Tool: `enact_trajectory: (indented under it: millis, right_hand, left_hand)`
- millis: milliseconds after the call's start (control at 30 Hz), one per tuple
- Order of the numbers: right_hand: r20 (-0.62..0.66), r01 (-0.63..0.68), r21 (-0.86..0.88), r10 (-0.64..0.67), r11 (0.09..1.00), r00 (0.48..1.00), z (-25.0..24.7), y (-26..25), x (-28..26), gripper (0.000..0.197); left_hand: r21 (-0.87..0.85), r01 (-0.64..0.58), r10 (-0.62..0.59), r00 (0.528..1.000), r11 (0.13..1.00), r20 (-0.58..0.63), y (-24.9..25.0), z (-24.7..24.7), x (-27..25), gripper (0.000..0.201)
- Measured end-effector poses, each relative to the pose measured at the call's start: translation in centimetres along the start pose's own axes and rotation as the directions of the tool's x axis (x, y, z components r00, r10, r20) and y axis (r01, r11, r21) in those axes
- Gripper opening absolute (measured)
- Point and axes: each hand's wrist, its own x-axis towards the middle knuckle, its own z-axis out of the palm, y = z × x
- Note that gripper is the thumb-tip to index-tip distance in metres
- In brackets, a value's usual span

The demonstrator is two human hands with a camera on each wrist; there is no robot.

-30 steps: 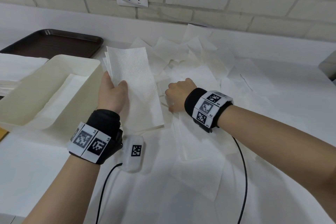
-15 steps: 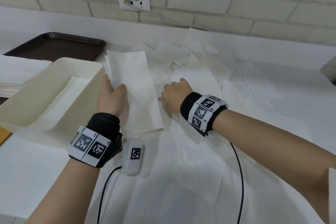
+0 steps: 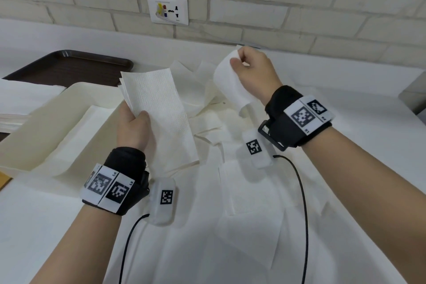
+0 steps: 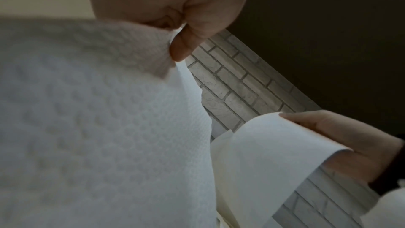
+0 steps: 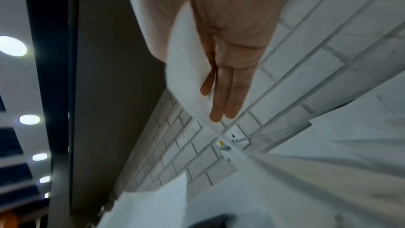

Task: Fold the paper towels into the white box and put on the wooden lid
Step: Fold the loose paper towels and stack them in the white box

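At lower left of the head view, a thin brown strip point(image 3: 4, 181) pokes past the frame edge; too little shows to tell what it is. Left wrist view is dim and blurred: mostly the embossed paper's underside point(image 4: 98, 119), w/ brick wall behind. Right wrist view is smeared by motion; the wall socket point(image 5: 237, 136) is barely legible there.

Left hand point(image 3: 132, 128) sits centre-left, thumb curled over the left edge of a stack of folded white embossed paper towels point(image 3: 161, 113); fingers are hidden beneath. The stack's long axis runs from upper left to lower right, short top edge toward the wall, lower end resting on the loose sheets. Right hand point(image 3: 252, 74) is raised at upper centre-right, pinching one thin white paper sheet point(image 3: 230, 86) between thumb and fingers; the sheet curls and hangs down-left, its tail just above the pile.

Open white rectangular box point(image 3: 60, 127) lies at left, just beside the stack, lined w/ paper, its near-left corner cut off by the frame. Dark brown plastic tray point(image 3: 69, 67) sits behind it at upper left, partly hidden. Pile of loose white sheets point(image 3: 242, 191) covers the white table point(image 3: 357, 90) from centre to bottom; bare tabletop shows at right. A grey object point(image 3: 415, 92) is clipped at the right edge.
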Motion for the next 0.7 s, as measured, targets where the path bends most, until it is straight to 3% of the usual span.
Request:
enact_trajectory:
  millis: [133,200,300,400,500,633,700]
  right_hand:
    - [0.037,-0.017,0.203,0.010,0.979,0.999,-1.7,-1.7,-0.2,0.023]
    - [0.137,0.012,0.260,-0.049,0.965,0.989,-2.8,-2.7,-0.7,0.021]
    - [0.341,0.053,0.341,-0.176,0.939,0.924,-4.0,-3.8,-1.5,0.014]
    - [0.491,0.085,0.305,-0.233,0.949,0.839,-4.0,-4.5,-1.9,0.009]
    - [0.564,0.155,0.262,-0.281,0.953,0.777,-3.5,-5.0,-1.8,0.005]
    - [0.523,0.334,0.042,-0.306,0.942,0.796,-2.8,-5.2,-1.1,0.004]
    - [0.526,0.364,-0.001,-0.309,0.932,0.792,-2.8,-5.3,-1.0,0.003]
  left_hand:
    - [0.012,-0.009,0.009,1.000,1.000,0.005,0.4,0.2,0.0,0.038]
    - [0.021,-0.028,0.028,1.000,0.999,-0.001,0.6,0.2,0.3,0.035]
    - [0.069,-0.077,0.077,0.997,0.995,0.002,1.2,0.3,0.7,0.035]
    - [0.066,-0.112,0.109,0.993,0.991,0.052,2.1,0.6,0.6,0.032]
    - [0.036,-0.153,0.145,0.976,0.988,0.165,3.2,1.0,-0.2,0.025]
    - [0.028,-0.209,0.183,0.906,0.978,0.382,4.4,0.9,-1.8,0.022]
    - [0.046,-0.258,0.214,0.878,0.965,0.429,4.7,0.8,-2.5,0.023]
